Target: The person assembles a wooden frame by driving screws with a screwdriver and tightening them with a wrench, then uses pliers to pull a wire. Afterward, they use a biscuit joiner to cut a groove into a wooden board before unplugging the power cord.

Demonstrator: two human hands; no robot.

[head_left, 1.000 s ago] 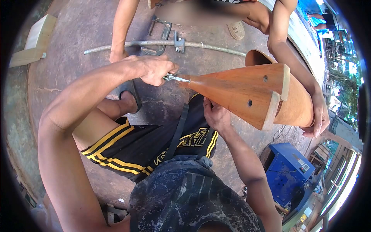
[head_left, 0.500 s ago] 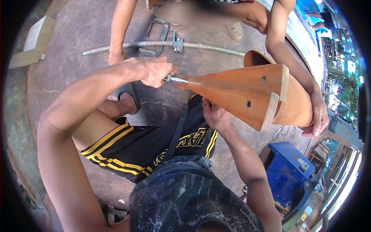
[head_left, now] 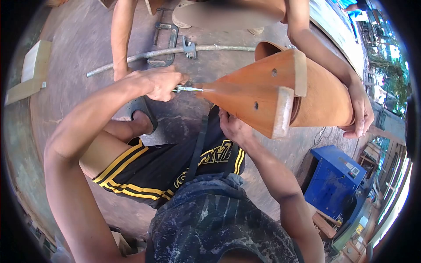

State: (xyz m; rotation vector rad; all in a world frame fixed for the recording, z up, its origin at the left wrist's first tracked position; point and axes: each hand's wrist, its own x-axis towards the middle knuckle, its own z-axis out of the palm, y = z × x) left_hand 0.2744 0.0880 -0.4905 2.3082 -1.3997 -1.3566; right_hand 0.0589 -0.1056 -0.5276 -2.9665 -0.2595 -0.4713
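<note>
My left hand is closed around a slim silver hand tool, whose handle is hidden in my fist. Its tip meets the narrow end of a tapered orange-brown piece, which has two round holes and pale blocks at its wide end. My right hand is under the lower edge of this piece, near the narrow end, its fingers partly hidden behind it. Beyond the pale blocks, a curved brown section extends to the right, where another person's hand holds its far end.
A long metal pipe lies on the floor beyond my hands, beside a C-clamp. The other person's second arm reaches down at upper left. A blue machine stands at right. Cardboard lies at far left.
The tapered piece has shifted left and up in view, its wide end more than its tip. My left hand and the tool have moved slightly left and still meet the tip.
</note>
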